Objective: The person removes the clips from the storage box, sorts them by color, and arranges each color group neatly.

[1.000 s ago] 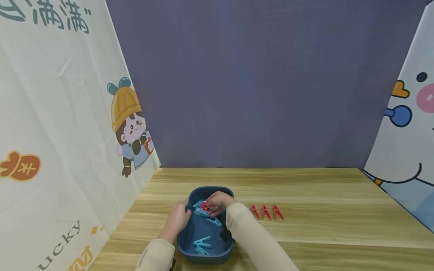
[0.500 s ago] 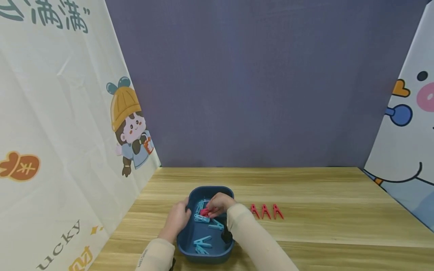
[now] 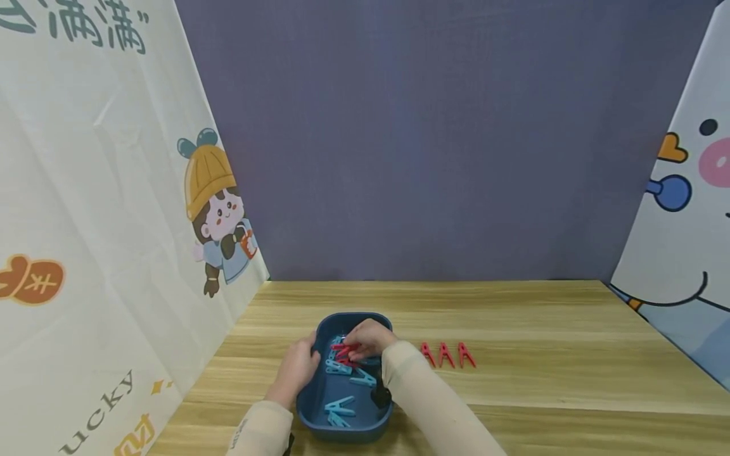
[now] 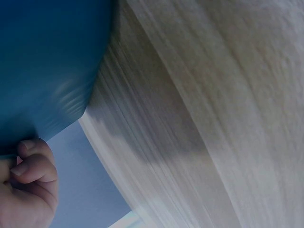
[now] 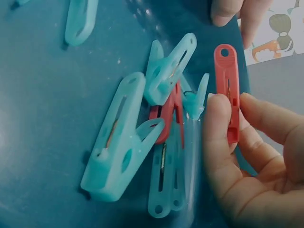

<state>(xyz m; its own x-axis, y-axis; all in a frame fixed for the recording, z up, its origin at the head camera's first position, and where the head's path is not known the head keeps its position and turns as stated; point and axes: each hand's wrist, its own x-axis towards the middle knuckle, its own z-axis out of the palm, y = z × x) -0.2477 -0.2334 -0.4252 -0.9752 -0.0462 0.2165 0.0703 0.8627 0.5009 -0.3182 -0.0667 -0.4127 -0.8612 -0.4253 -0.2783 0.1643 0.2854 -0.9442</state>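
Observation:
A dark blue plastic bin (image 3: 310,405) stands on the wooden table. My left hand (image 3: 298,370) grips its left rim, and the left wrist view shows the curled fingers (image 4: 38,161) on the edge. Inside the far half of the bin, my right hand (image 3: 369,337) pinches a red clothespin (image 5: 228,71) between thumb and fingertips. The clothespin is held just above the pile. Beneath it, another red clothespin (image 5: 166,118) lies partly covered by light blue clothespins (image 5: 116,142). More light blue clothespins (image 3: 340,405) lie in the near half.
Three red clothespins (image 3: 447,356) lie in a row on the table (image 3: 542,380), right of the bin. A dark cloth panel (image 3: 433,139) rises behind the table. Printed white sheets (image 3: 131,190) hang at both sides.
My right hand has worked through the pile and raised a red clothespin a little. The light blue clothespins there have shifted. My left hand stays on the rim.

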